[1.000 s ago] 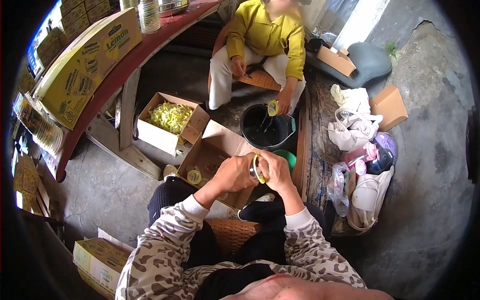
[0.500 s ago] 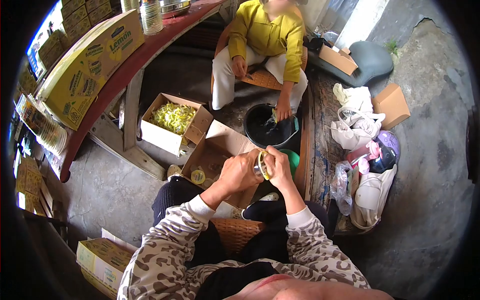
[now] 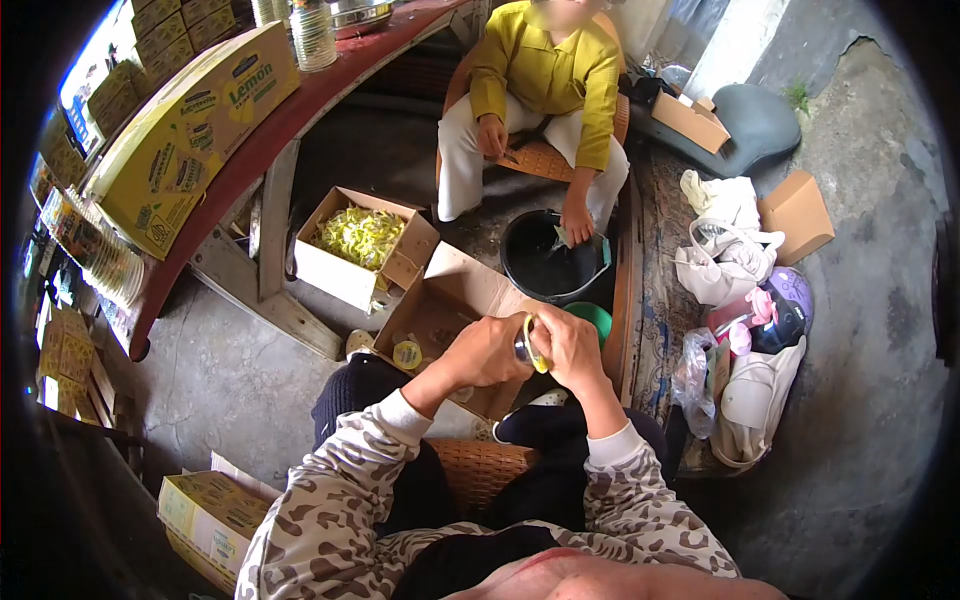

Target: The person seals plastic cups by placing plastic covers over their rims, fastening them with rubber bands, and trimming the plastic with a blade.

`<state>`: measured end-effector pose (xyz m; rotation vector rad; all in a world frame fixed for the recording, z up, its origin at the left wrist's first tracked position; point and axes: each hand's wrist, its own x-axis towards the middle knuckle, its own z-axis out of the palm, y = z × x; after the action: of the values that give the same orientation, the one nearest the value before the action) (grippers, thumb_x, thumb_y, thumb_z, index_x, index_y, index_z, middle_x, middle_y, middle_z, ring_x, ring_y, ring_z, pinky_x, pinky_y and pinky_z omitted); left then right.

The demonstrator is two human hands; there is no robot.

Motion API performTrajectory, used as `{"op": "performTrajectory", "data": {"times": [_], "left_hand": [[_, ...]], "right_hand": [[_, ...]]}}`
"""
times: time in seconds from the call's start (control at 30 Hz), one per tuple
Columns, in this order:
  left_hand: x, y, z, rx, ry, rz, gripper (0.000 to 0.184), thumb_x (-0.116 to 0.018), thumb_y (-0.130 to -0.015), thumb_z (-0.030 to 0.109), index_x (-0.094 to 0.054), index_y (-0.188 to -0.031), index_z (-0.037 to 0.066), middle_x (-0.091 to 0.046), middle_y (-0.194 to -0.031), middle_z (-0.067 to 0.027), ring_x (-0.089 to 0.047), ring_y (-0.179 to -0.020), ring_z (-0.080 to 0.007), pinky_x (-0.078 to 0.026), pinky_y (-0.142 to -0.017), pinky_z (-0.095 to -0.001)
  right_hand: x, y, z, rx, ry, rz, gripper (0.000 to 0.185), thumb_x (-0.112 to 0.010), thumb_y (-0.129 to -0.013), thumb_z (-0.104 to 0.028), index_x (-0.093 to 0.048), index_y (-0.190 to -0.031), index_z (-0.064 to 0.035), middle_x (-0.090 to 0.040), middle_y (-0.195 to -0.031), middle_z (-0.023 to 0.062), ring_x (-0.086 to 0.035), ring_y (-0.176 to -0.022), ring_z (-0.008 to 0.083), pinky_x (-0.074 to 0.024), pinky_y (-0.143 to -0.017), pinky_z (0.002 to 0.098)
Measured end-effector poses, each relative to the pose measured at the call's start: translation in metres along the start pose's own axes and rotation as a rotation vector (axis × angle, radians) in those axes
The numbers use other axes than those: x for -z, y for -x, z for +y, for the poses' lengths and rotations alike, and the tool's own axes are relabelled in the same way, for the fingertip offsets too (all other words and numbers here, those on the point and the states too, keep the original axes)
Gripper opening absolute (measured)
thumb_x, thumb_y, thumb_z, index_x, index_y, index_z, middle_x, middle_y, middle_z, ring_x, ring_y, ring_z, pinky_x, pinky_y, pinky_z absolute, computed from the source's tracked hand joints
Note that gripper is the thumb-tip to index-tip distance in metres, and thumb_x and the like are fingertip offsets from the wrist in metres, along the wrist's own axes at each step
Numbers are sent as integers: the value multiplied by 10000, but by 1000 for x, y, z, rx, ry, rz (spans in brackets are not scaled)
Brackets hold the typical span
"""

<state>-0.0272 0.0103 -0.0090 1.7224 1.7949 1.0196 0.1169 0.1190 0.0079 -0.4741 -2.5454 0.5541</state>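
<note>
A small clear cup with a yellow lid or rim (image 3: 538, 345) is held between my hands. My left hand (image 3: 487, 352) is wrapped round its clear body from the left. On the right, my right hand (image 3: 570, 348) pinches the yellow edge. Just beyond my hands stands an open cardboard box (image 3: 440, 310), with a yellow-lidded cup (image 3: 407, 354) inside at its near left. Another box (image 3: 340, 275) is filled with yellow strips (image 3: 360, 237).
A person in a yellow jacket (image 3: 550, 60) sits opposite, one hand at a black bucket (image 3: 540, 285). A green bowl (image 3: 594, 320) is beside it. Bags (image 3: 715, 270) and a helmet (image 3: 790, 300) lie right; a red-edged table (image 3: 225, 180) holds lemon cartons left.
The co-worker's hand has lowered a cup into the black bucket. My hands still grip the cup, its yellow edge turned slightly. The whole view has shifted a little.
</note>
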Motion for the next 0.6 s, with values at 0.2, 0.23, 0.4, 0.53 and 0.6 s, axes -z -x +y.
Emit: {"op": "performTrajectory", "data": {"times": [0.2, 0.23, 0.4, 0.53, 0.6], "left_hand": [[-6, -2, 17, 105, -109, 74, 484, -756, -669, 247, -585, -1062, 23, -690, -839, -234, -671, -810, -437, -542, -734, -494], [-6, -1, 19, 132, -134, 83, 477, -758, -668, 249, -583, -1050, 23, -691, -841, -233, -673, -809, -434, -543, -734, -496], [-14, -3, 21, 164, -192, 118, 439, -791, -696, 290, -573, -979, 36, -680, -797, -205, -673, -780, -417, -537, -702, -493], [-23, 0, 22, 15, -164, 292, 450, -792, -698, 243, -559, -1017, 27, -657, -848, -192, -658, -834, -397, -532, -740, -472], [-17, -1, 27, -33, -108, 332, 483, -793, -702, 225, -569, -1076, 15, -636, -919, -197, -636, -889, -399, -519, -800, -452]], "right_hand": [[-9, 2, 10, -170, -156, 15, 231, -582, -933, -238, -531, -857, -26, -616, -764, 190, -632, -759, 409, -475, -667, 489], [-13, 2, 14, -171, -158, 14, 231, -582, -933, -238, -531, -857, -26, -616, -764, 190, -632, -759, 409, -475, -667, 489], [-28, 0, 39, -283, -285, 127, 280, -540, -943, -242, -540, -806, 2, -580, -728, 239, -596, -700, 440, -446, -632, 483], [-22, -5, 38, -374, -287, 243, 267, -500, -943, -184, -521, -780, 27, -529, -670, 239, -538, -605, 395, -424, -591, 446], [-14, -6, 42, -340, -283, 264, 254, -504, -952, -166, -510, -785, 25, -514, -650, 215, -529, -565, 340, -422, -577, 420]]}}
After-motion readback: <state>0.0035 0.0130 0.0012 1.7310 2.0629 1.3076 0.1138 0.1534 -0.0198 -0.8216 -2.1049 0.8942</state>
